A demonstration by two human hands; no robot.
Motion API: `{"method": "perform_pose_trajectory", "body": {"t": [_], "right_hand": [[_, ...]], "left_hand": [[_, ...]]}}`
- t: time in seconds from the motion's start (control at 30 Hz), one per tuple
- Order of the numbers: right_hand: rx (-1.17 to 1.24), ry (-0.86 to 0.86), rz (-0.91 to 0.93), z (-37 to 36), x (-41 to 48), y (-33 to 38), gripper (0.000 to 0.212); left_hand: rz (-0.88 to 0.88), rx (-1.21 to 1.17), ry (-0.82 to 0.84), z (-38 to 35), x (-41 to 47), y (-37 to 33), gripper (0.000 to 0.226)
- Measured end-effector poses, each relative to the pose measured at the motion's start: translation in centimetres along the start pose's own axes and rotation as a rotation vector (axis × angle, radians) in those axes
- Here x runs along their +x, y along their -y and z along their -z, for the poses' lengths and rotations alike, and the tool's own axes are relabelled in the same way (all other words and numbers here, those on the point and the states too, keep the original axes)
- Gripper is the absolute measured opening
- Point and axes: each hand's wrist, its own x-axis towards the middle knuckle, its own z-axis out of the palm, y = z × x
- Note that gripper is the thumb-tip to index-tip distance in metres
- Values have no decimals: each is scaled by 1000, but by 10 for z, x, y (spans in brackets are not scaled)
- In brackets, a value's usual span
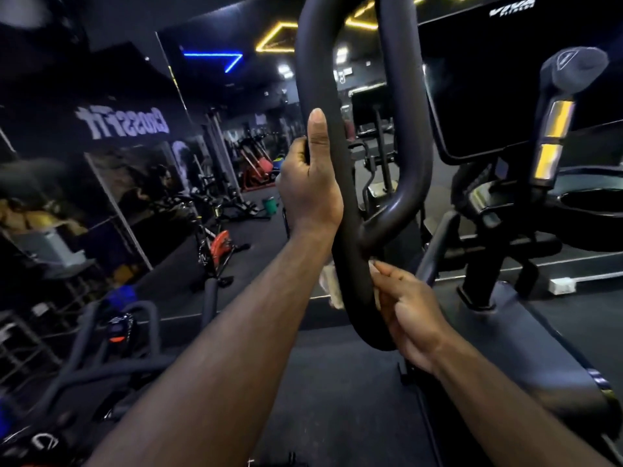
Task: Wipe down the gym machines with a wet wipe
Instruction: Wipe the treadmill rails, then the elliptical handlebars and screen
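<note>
A thick black looped handlebar (pixel 409 136) of a gym machine rises in front of me. My left hand (pixel 308 183) grips its left tube, thumb pointing up along the bar. Lower down, my right hand (pixel 409 308) wraps a white wet wipe (pixel 332 286) around the bar's lower stem. The wipe shows on the left side of the tube and at my fingertips; the rest of it is hidden behind the bar.
The machine's dark console screen (pixel 499 79) and a second handle with yellow sensor plates (pixel 553 136) stand to the right. Exercise bikes (pixel 215 244) line the mirrored wall at left. A green bucket (pixel 270 205) sits on the floor farther back.
</note>
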Motion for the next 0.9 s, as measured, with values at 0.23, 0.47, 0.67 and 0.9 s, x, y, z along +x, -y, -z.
{"method": "perform_pose_trajectory", "body": {"t": [0.23,0.47,0.67,0.9], "right_hand": [[48,84,15,-16,8,22,31],[-544,-170,498,18,-41,-5,30],[-1212,-208,1034,10,-12,59,46],[-1535,183,1141,19,-32,47,50]], "left_hand": [[-25,43,-41,0,-2,-4,57],[-31,13,-12,0,-1,4,50],[-74,16,16,1,-1,5,33],[-71,-4,24,1,3,9,33]]}}
